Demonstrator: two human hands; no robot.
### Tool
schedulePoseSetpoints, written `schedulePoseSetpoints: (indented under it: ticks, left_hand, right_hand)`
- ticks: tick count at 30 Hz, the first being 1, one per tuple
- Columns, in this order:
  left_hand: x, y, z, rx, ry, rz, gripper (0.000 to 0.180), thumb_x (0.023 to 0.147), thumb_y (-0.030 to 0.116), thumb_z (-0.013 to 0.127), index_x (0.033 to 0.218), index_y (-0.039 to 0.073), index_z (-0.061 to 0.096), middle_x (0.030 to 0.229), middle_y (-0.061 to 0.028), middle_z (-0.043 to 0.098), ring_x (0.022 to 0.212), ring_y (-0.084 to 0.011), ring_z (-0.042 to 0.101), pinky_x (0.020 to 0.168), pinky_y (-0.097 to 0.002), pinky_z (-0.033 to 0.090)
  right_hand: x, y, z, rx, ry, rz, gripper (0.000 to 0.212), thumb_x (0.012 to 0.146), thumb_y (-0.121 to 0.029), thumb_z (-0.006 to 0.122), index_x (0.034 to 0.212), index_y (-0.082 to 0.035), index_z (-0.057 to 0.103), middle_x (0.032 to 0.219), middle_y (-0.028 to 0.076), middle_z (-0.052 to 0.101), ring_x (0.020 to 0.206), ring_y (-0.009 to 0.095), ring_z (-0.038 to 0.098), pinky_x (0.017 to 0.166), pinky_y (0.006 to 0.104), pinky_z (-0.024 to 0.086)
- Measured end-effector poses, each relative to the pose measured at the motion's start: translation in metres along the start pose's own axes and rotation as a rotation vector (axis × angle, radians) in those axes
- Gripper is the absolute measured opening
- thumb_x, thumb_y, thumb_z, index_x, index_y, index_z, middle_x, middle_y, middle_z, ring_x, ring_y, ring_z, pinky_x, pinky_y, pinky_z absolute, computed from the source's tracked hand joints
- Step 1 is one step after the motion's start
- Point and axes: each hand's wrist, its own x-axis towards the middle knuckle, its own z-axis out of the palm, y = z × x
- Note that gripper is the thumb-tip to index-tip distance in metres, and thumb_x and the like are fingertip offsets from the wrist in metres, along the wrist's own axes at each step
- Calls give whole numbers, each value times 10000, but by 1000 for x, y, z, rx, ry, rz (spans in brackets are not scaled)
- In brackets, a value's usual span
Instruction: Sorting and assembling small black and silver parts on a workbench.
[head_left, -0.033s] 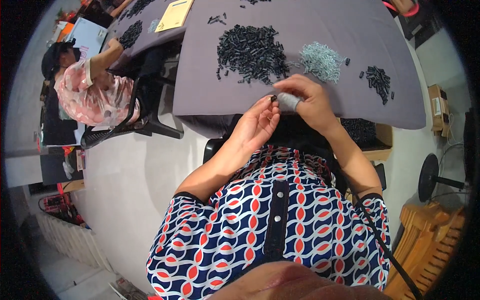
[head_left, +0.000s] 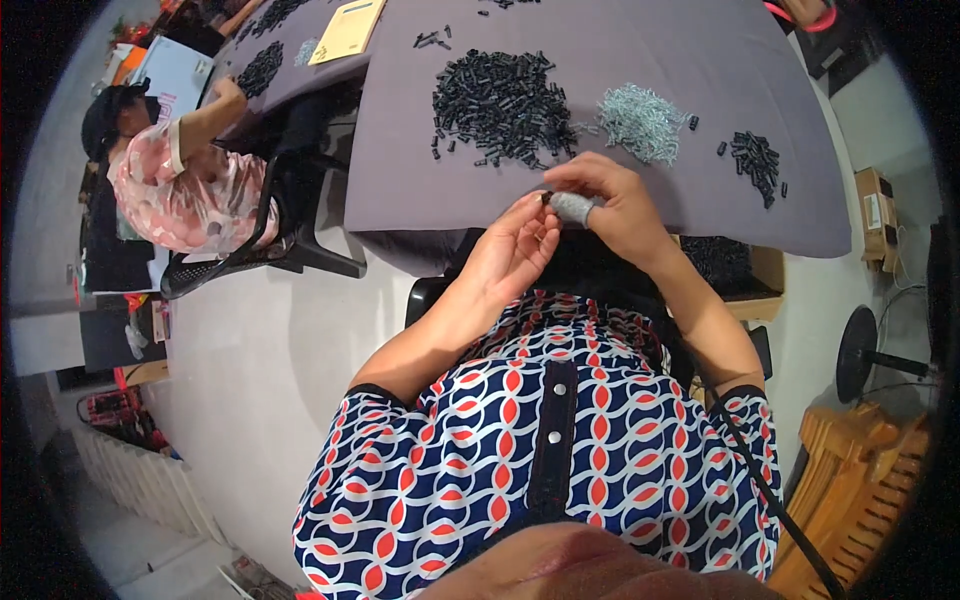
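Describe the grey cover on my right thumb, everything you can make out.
The grey cover is a pale, matte sleeve that looks like cloth or tape, though its weave is too small to tell. It wraps around the thumb of the right hand, with a rounded end pointing left. It sits near the front edge of the grey tablecloth, close beside the small dark piece at the left hand's fingertips; whether they touch is unclear.

Nearby: two black piles [head_left: 500, 108], one silver pile [head_left: 641, 122] (contents uncountable), one held piece [head_left: 546, 198], one booklet [head_left: 347, 31].
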Motion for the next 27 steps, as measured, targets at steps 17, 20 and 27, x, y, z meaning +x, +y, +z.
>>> schedulePoseSetpoints:
  ticks: [17,20,27]
  left_hand:
    - [-14,21,-30,409,-154,37,141,985,103,583,1075,13,643,888,-72,685,705,-132,644,650,-261,545]
    - [-9,29,-36,352,-196,118,137,988,112,579,1066,18,640,890,-67,679,709,-128,636,637,-257,535]
    - [-7,34,-38,315,-206,185,110,980,95,583,1058,35,633,928,-77,682,732,-128,641,662,-252,539]
  right_hand:
    - [1,-5,0,-335,-211,-17,163,839,-30,644,998,-4,668,907,92,599,823,188,609,719,301,469]
    - [22,16,0,-635,-94,-101,214,793,-23,642,1006,-26,664,926,127,606,843,293,618,729,365,488]
    - [34,36,10,-963,-96,-128,266,740,-12,672,999,-59,631,951,117,586,930,333,611,764,432,507]
